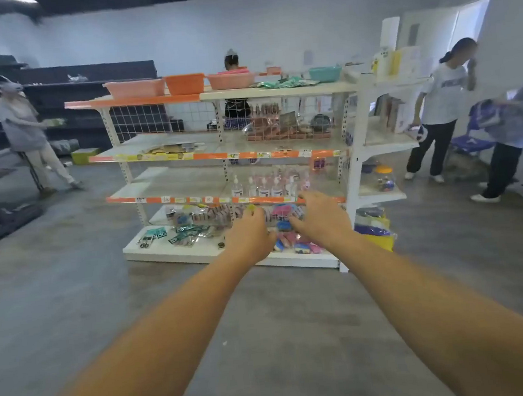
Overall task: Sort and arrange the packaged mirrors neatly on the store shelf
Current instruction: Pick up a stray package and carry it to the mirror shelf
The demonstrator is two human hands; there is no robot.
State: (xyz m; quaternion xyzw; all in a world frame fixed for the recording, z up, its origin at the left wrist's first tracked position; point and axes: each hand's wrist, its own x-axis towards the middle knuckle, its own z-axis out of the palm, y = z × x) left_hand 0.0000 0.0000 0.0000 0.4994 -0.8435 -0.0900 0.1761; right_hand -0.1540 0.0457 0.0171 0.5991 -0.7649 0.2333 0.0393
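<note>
Head view, the only 1 supplied: I had both arms stretched forward toward the white store shelf [291, 260], which stood well apart from me across bare grey floor. My left hand [248, 234] and right hand [319, 216] hung side by side in front of the lowest tier, fingers loosely curved and spread, holding nothing that I could make out; whether either touched any packet I could not tell. The packaged mirrors [282, 212], as I judged them, were the pink and blue packets jumbled on the bottom tier between and just behind my hands, though blur kept me from confirming what they were. Teal packets [185, 232] lay scattered further left on the same tier, and clear bottles [264, 186] stood 1 tier up. By my reading the task was barely begun: the packets lay in disorder, none was lined up, and sorting and arranging were all left to do.
</note>
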